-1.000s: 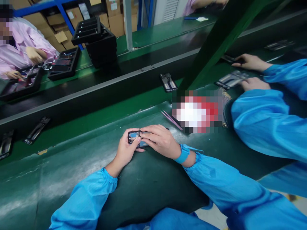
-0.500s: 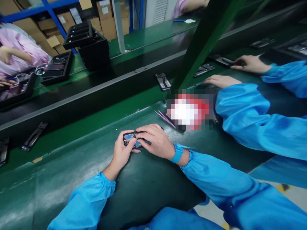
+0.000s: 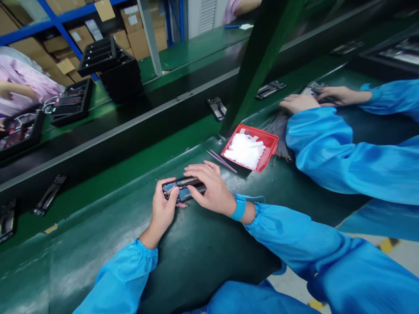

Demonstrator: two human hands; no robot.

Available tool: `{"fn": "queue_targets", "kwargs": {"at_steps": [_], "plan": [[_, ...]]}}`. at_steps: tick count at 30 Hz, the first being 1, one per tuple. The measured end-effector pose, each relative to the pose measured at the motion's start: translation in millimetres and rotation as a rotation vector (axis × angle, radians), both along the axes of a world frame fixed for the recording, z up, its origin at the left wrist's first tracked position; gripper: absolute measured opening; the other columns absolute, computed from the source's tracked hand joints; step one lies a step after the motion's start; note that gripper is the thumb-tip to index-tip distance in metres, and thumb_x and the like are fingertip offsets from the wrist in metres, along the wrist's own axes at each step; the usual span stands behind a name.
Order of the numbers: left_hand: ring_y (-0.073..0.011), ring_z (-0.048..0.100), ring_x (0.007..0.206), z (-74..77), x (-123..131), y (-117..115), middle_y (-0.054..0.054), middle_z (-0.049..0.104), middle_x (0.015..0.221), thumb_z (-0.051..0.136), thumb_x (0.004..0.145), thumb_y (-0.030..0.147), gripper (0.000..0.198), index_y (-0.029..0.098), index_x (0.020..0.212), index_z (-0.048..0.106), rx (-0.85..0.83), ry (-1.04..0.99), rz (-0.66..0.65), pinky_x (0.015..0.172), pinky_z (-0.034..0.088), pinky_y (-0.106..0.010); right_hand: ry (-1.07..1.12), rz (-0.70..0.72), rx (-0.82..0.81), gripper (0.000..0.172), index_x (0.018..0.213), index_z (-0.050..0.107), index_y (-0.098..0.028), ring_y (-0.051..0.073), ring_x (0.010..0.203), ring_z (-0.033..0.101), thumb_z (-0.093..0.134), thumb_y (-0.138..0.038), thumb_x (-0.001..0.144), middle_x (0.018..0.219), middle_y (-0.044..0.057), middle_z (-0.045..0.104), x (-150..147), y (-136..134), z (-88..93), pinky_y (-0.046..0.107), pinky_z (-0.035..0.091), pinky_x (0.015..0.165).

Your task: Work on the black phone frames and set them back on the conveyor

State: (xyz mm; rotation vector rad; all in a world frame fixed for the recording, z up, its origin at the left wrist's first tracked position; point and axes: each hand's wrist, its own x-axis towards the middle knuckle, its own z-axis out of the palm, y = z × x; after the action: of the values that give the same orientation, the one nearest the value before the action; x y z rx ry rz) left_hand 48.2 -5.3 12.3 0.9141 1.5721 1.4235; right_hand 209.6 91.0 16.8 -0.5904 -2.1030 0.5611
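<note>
While my left fingers [image 3: 173,197] pinch the black, rectangular, metallic-looking phone chassis [image 3: 183,183], my spread right fingers [image 3: 199,171] apparently adjust it; continuing requires steady support.

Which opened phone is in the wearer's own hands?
The opened phone at front centre: left hand holds one end, right hand covers the other. All other phones are farther off.
</note>
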Motion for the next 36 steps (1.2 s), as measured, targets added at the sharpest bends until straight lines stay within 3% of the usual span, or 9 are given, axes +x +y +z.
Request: {"fn": "queue_targets", "kwargs": {"at_steps": [6,14,19,28,33,36], "plan": [[-0.017,0.073,0.083,1.6,8,-7,-0.006,0.063,0.111,0.068,0.091,0.053,0.047,0.022,0.123,0.052,0.034,0.085,-0.006,0.055,0.068,-0.029,-0.015,-0.114,-0.102,0.018,0.098,0.062,-0.024,0.027,0.093,0.061,0.075,-0.029,0.087,0.091,0.001,0.068,-3,1,2.3,0.047,0.037,0.096],[-0.0123,0.073,0.063,-11.3,16,-18,-0.007,0.072,0.11,0.063,0.097,0.046,0.041,0.022,0.127,0.049,0.06,0.277,0.028,0.054,0.065,-0.025,-0.035,-0.085,-0.109,0.022,0.098,0.06,-0.023,0.025,0.094,0.059,0.077,-0.029,0.086,0.093,0.0,0.064,-2,-8,13.7,0.046,0.035,0.1],[-0.008,0.064,0.045,-8.8,12,-12,-0.001,0.073,0.091,0.066,0.095,0.041,0.035,0.021,0.121,0.053,0.102,0.33,0.068,0.04,0.055,-0.018,-0.141,-0.072,-0.04,0.029,0.112,0.064,-0.02,0.028,0.1,0.058,0.075,-0.025,0.086,0.102,0.006,0.062,-1,-13,14.9,0.046,0.035,0.097],[-0.0089,0.058,0.038,0.6,-7,1,0.003,0.063,0.085,0.073,0.084,0.047,0.043,0.019,0.114,0.058,-0.03,0.141,0.066,0.028,0.05,-0.024,-0.316,0.034,0.078,0.032,0.126,0.063,-0.014,0.029,0.101,0.061,0.071,-0.022,0.096,0.114,0.011,0.067,3,0,4.8,0.042,0.041,0.083],[-0.0073,0.057,0.046,0.5,-10,1,0.003,0.058,0.087,0.076,0.082,0.047,0.046,0.019,0.115,0.062,-0.04,0.1,0.033,0.029,0.051,-0.022,-0.347,0.07,0.036,0.034,0.129,0.063,-0.014,0.03,0.101,0.062,0.069,-0.024,0.097,0.114,0.012,0.068,4,4,0.4,0.044,0.045,0.085],[-0.0124,0.064,0.064,0.2,-13,2,-0.002,0.061,0.098,0.078,0.081,0.048,0.061,0.024,0.133,0.057,0.002,-0.048,-0.03,0.035,0.054,-0.021,-0.353,0.064,-0.004,0.036,0.129,0.063,-0.014,0.031,0.102,0.062,0.07,-0.022,0.095,0.112,0.012,0.067,5,5,-0.6,0.045,0.048,0.086]]}}
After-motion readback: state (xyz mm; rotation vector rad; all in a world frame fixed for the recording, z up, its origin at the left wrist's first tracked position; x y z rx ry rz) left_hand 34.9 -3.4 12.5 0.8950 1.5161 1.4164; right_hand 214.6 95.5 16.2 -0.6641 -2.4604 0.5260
